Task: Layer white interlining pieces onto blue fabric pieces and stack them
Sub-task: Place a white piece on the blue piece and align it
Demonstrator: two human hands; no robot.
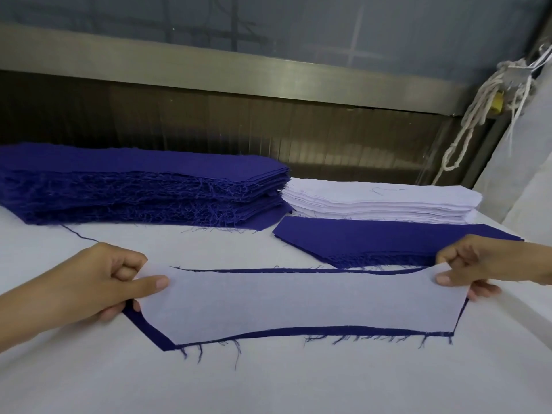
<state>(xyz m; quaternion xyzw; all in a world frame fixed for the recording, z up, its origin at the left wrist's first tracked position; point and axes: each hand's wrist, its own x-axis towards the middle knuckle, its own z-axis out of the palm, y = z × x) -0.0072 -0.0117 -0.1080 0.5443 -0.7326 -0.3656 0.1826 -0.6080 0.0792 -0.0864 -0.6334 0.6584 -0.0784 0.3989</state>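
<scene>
A white interlining [298,303] is held over a blue piece [149,331] at the centre of the tabletop [268,386], with blue edges showing round it. Its 9 o'clock end is pinched by the left hand [98,282], its 3 o'clock end by the right hand [490,264]. A blue stack [134,180] is seen at 11 o'clock, a white stack [382,201] at 1 o'clock, and a low blue pile [388,243] just before it.
</scene>
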